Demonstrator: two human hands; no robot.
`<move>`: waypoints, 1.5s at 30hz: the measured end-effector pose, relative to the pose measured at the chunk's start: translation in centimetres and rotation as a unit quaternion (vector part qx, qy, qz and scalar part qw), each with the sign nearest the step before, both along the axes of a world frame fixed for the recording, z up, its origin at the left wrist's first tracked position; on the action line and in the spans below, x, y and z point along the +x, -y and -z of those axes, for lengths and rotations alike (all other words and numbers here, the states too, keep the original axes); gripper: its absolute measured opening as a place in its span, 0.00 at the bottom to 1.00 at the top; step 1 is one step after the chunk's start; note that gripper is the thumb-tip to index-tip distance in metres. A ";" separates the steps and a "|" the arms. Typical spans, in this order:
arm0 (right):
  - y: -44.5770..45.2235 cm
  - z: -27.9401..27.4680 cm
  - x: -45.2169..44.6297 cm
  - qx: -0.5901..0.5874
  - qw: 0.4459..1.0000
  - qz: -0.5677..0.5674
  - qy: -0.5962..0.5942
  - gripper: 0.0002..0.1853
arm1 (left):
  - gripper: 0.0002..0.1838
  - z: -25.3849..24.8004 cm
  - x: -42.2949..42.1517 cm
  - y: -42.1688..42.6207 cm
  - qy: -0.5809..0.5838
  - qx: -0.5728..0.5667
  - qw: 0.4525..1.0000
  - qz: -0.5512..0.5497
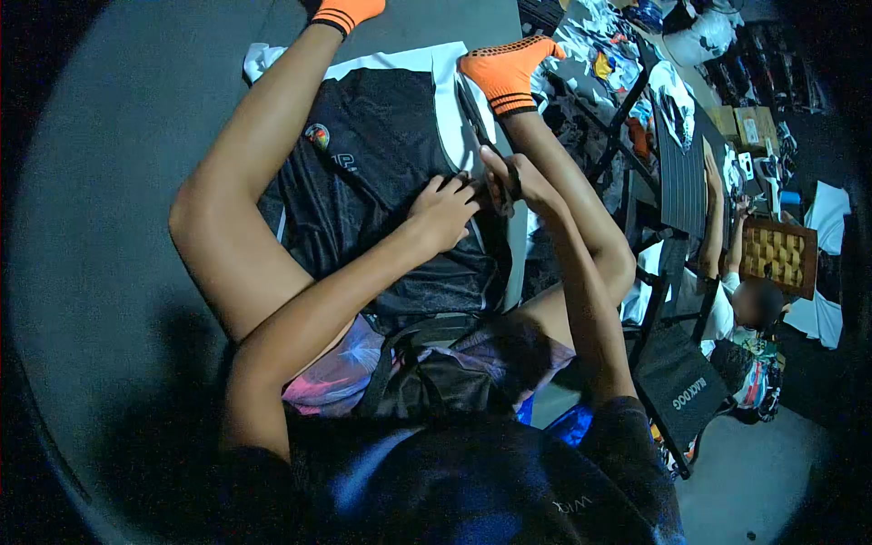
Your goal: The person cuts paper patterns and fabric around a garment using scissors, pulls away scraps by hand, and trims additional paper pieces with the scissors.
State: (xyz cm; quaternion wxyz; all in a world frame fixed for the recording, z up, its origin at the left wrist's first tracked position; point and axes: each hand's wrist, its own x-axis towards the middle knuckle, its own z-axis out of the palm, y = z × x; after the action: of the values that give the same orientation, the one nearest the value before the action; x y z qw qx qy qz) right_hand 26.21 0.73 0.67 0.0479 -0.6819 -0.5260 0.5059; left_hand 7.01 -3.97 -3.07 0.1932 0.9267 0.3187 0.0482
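Spread between my legs lies a black sports jersey (368,232) with a small round crest and pale lettering. White material (447,109) shows beneath it along its top and right side. My left hand (443,213) rests on the jersey near its right edge, fingers apart and pressing on the cloth. Close beside it, my right hand (518,182) is closed around the handles of large dark scissors (474,113). Their blades point away from me, over the white strip next to my right foot. Whether cloth lies between the blades I cannot tell.
My feet wear orange socks (500,74). Right of my leg stand a black slatted table (681,182) and a folding chair (681,391). Piled cloth (599,54) lies at the upper right. Another person (722,313) sits by a woven panel (779,259).
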 end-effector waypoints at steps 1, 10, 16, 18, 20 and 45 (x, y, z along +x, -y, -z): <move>-0.1 -0.1 -0.1 0.004 1.000 0.006 0.006 0.43 | 0.25 -0.1 0.0 -0.1 0.003 -0.001 1.000 0.001; -2.3 0.9 -0.8 0.049 0.998 0.003 0.051 0.41 | 0.26 -0.2 0.0 0.0 0.015 -0.012 1.000 -0.003; -2.8 0.3 -1.8 0.051 0.997 0.016 0.051 0.40 | 0.28 0.0 -0.1 0.0 0.018 0.003 1.000 -0.004; -2.7 0.2 -2.0 0.089 0.994 0.008 0.069 0.39 | 0.28 0.0 -0.1 0.1 0.016 0.005 1.000 -0.005; -2.6 -0.2 -2.1 0.090 0.994 0.011 0.052 0.36 | 0.28 0.0 0.0 0.2 0.025 0.009 1.000 -0.005; -5.0 -1.3 -2.5 0.072 0.990 0.038 -0.112 0.28 | 0.30 0.2 0.1 0.2 0.041 0.008 0.999 -0.016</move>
State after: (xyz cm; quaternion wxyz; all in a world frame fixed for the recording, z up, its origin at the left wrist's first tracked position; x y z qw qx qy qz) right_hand 23.74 5.72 1.96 0.1744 -0.6353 -0.5260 0.5379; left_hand 7.13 -4.16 -3.32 0.1982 0.9203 0.3246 0.0917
